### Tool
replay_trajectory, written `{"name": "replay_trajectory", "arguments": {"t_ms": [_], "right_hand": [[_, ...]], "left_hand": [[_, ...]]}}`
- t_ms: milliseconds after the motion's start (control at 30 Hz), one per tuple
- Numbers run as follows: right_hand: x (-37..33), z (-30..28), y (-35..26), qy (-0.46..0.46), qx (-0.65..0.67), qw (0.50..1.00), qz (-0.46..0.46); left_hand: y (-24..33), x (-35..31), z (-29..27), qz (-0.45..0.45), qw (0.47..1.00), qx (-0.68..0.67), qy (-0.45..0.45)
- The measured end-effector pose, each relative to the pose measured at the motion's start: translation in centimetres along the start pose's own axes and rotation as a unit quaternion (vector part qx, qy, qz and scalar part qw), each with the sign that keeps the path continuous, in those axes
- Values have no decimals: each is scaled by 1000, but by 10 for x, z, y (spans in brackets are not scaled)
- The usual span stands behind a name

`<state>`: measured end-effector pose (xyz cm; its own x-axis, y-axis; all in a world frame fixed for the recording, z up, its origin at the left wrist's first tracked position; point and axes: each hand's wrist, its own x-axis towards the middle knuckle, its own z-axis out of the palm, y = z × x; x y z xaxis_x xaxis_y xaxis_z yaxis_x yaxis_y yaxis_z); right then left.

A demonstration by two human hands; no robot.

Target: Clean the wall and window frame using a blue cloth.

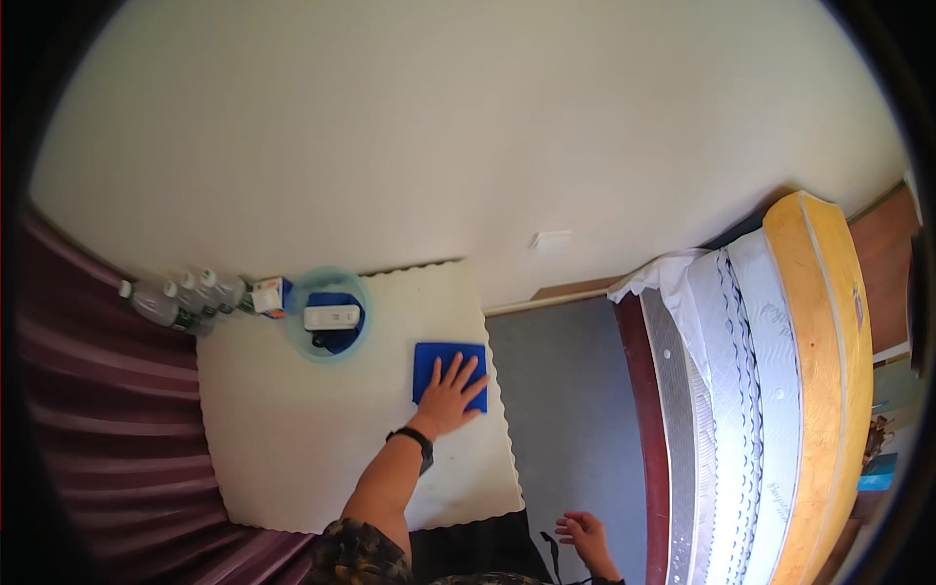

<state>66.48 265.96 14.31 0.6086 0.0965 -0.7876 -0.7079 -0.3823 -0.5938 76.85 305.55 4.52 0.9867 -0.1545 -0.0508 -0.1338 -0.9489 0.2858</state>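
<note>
My left hand (450,394) lies flat with fingers spread on a blue cloth (437,360), which rests on the right part of a white scallop-edged tabletop (292,439). A black band sits on that wrist. My right hand (583,534) hangs low over the grey floor (575,419) with fingers loosely curled, holding nothing.
A pale blue bowl (298,336) holding a white box and a dark blue item stands at the table's back. Several clear bottles (185,300) and a small carton (270,294) stand at the back left. Maroon curtain (97,429) at left; a mattress (770,390) on its edge at right.
</note>
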Motion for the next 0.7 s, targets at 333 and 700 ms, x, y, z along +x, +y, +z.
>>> {"name": "replay_trajectory", "arguments": {"t_ms": [333,700], "right_hand": [[-9,45,11,-27,-53,996,67],[66,99,-138,-54,-79,994,-60]], "left_hand": [[-102,134,-11,-105,986,-20,124],[-115,111,-12,-81,994,-16,72]]}}
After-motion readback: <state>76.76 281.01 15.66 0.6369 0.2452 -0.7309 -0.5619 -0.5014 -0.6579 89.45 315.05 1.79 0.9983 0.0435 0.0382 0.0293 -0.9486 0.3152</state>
